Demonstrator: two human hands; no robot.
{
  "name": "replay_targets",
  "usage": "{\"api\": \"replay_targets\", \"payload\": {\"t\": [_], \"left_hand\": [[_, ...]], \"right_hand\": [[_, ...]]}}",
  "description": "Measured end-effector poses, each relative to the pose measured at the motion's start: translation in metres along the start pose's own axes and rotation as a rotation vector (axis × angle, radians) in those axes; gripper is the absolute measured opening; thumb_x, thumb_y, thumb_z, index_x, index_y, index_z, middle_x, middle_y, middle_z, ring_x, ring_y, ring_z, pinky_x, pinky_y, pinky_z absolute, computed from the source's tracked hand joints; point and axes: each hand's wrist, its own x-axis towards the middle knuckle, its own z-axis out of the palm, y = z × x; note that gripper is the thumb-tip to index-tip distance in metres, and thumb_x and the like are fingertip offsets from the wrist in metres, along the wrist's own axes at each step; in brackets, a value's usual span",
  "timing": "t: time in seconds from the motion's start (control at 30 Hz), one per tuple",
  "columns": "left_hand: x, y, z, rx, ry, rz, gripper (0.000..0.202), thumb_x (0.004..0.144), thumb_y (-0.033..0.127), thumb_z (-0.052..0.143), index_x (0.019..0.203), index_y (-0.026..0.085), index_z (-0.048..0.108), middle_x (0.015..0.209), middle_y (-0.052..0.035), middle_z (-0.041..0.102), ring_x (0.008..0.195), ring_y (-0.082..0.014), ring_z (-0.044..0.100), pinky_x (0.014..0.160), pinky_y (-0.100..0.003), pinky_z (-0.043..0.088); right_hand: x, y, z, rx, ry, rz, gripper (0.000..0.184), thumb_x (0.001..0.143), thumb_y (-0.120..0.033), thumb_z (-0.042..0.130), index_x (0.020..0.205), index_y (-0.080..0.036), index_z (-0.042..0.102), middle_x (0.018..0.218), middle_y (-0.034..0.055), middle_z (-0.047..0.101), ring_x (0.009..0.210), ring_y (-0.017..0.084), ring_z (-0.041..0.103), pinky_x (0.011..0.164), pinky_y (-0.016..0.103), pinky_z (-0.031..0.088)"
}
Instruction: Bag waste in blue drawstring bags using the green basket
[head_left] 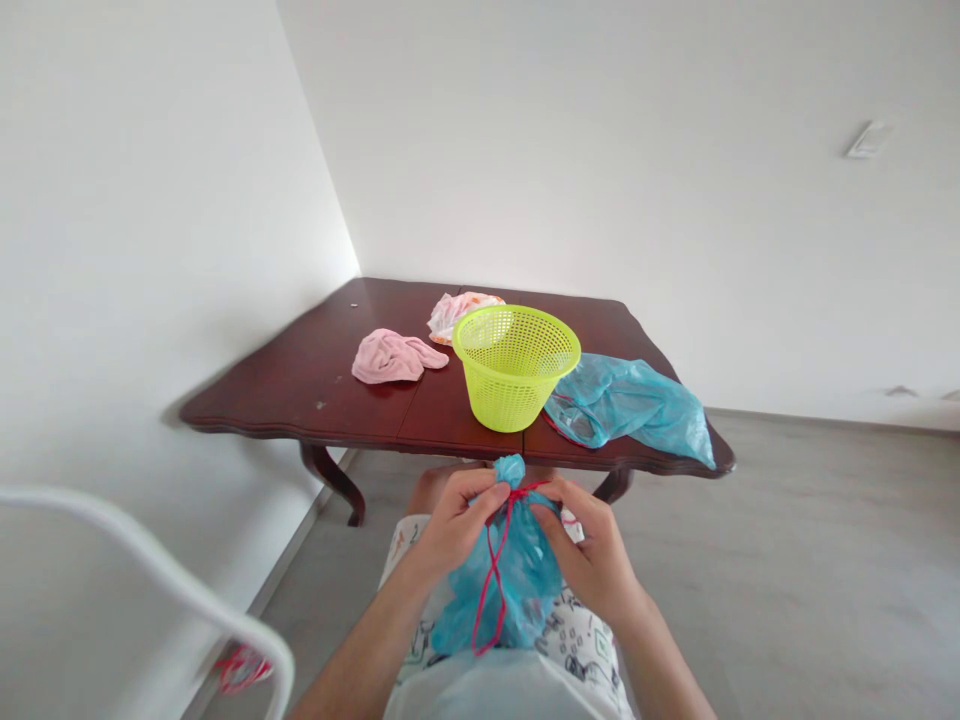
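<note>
I hold a blue plastic bag (499, 590) over my lap, just in front of the tabletop's front edge. My left hand (457, 520) pinches its gathered neck between thumb and fingers, a small blue tuft poking up above. My right hand (589, 540) is closed too, its fingertips gripping the red cord (493, 570) beside the neck, with the thumb against the plastic. The cord crosses the neck, and a long loop of it hangs down the front of the bag. The film is puffed and creased, and I cannot tell what is inside.

Beyond my hands, a yellow-green basket (504, 400) stands upright near the front edge of the tabletop (300, 385); through its open mouth I see the perforated far wall. Right beside it, a second blue bag (637, 405) lies slack, its red-trimmed mouth toward the basket and its other end reaching the edge near the front right corner. I cannot make out its contents.

Left of the basket, a crumpled pink cloth (394, 357) lies midway between front and far edges. A pink-and-white bundle (454, 315) sits nearer the far edge, partly hidden by the basket's rim.
</note>
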Motion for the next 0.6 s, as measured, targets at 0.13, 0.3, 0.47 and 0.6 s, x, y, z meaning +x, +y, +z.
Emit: {"api": "replay_targets", "payload": {"t": [0.13, 0.3, 0.47, 0.6], "left_hand": [[0.0, 0.003, -0.006, 0.052, 0.152, 0.046, 0.066, 0.106, 0.069, 0.071, 0.064, 0.02, 0.054, 0.07, -0.0028, 0.052, 0.071, -0.0187, 0.046, 0.069, -0.034, 0.037], [0.002, 0.005, -0.021, 0.116, 0.187, 0.124, 0.061, 0.112, 0.054, 0.065, 0.064, 0.021, 0.048, 0.068, -0.0007, 0.048, 0.067, -0.0171, 0.045, 0.067, -0.034, 0.033], [0.004, 0.005, -0.044, 0.102, 0.332, 0.242, 0.055, 0.118, 0.049, 0.061, 0.071, 0.022, 0.049, 0.072, 0.0004, 0.047, 0.069, -0.0179, 0.046, 0.069, -0.034, 0.037], [0.001, 0.014, -0.049, 0.106, 0.138, 0.371, 0.05, 0.118, 0.068, 0.059, 0.127, 0.022, 0.076, 0.141, -0.0157, 0.071, 0.135, -0.0327, 0.066, 0.117, -0.043, 0.052]], "right_hand": [[0.0, -0.003, -0.002, 0.046, 0.054, -0.04, 0.018, 0.118, -0.026, 0.065, 0.114, -0.029, 0.083, 0.107, 0.0025, 0.084, 0.099, 0.022, 0.077, 0.096, 0.035, 0.058], [-0.002, 0.001, -0.001, 0.09, 0.213, -0.032, 0.017, 0.118, -0.027, 0.067, 0.112, -0.026, 0.083, 0.1, 0.0025, 0.08, 0.088, 0.019, 0.072, 0.08, 0.03, 0.055], [-0.005, 0.007, -0.009, 0.164, 0.523, 0.117, 0.023, 0.115, -0.044, 0.075, 0.103, -0.025, 0.081, 0.089, 0.0017, 0.075, 0.079, 0.018, 0.064, 0.068, 0.027, 0.048], [-0.006, 0.008, -0.012, 0.314, 0.392, 0.244, 0.033, 0.113, -0.056, 0.076, 0.102, -0.025, 0.081, 0.089, 0.0026, 0.073, 0.079, 0.019, 0.062, 0.069, 0.029, 0.048]]}}
